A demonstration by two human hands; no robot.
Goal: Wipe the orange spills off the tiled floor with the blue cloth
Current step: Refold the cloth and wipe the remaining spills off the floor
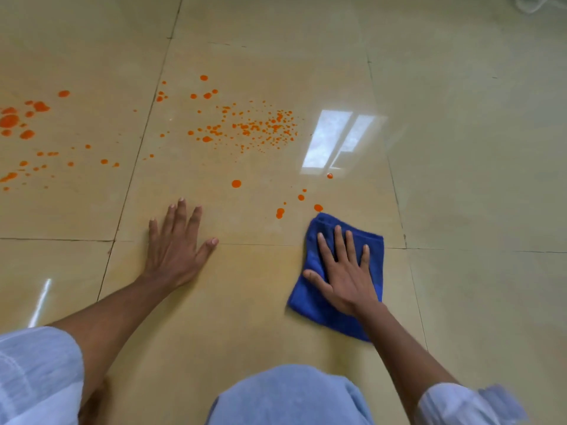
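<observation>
Bright, even daylight; window glare (337, 139) on the glossy floor (460, 179); edges bend, lower right sleeve (472, 403) seems blurred.

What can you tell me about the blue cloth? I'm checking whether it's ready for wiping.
The cloth is a deep blue, fuzzy fabric, seemingly microfibre, folded into a rough rectangle with a stitched hem along its far edge. It lies flat on the tiled floor, across a grout line. The right hand presses on it, palm down, fingers straight and spread. Its far corner sits just short of the nearest orange drops. No orange stain shows on its visible top side.
</observation>
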